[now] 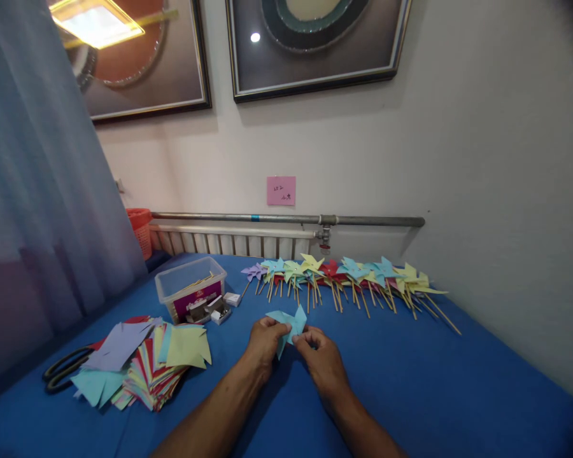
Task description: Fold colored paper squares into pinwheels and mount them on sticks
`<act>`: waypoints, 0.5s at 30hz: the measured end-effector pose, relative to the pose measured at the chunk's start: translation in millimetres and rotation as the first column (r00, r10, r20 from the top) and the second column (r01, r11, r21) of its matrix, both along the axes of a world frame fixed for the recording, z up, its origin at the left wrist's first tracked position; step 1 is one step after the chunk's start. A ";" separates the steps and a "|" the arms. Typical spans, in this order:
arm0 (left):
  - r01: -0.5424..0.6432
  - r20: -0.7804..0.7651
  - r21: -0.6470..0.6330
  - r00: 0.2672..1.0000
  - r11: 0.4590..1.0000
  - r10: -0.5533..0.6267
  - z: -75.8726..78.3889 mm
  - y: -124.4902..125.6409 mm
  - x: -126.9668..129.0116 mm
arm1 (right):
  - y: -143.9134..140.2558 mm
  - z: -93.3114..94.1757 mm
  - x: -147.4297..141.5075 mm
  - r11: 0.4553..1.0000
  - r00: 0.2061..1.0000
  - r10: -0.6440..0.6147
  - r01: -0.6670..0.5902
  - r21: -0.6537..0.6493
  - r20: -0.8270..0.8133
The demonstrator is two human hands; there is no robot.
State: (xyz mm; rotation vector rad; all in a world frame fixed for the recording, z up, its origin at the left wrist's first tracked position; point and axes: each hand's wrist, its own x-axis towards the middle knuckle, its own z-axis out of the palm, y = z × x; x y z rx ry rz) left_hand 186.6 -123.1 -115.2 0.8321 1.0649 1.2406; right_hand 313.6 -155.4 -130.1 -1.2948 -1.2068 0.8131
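A light-blue paper pinwheel (292, 321) is held between my two hands above the blue tabletop, its blades folded in toward the middle. My left hand (266, 343) pinches it from the left, thumb across the paper near the centre. From the right, my right hand (321, 357) is closed with thumb and index finger at the lower right edge of the paper. Whether a pin sits between those right fingertips is too small to tell. No stick shows on this pinwheel.
Finished pinwheels on sticks (332, 272) lie in a row along the back. A clear plastic box (191, 286) with sticks stands left, small pin boxes (219, 312) beside it. Cut paper sheets (155, 366) and black-handled scissors (60, 372) lie front left. A red basket (142, 232) is behind.
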 end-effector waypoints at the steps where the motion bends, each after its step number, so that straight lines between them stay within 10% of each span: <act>1: 0.000 0.003 -0.003 1.000 1.000 0.000 0.3 -0.4 0.2 | 0.0 0.3 0.2 1.000 1.000 -0.003 0.003 0.007 0.002; 15: 0.002 -0.095 0.015 0.995 1.000 -0.001 -6.0 2.3 1.4 | 2.1 2.0 0.3 0.998 0.996 -0.054 0.055 -0.004 0.075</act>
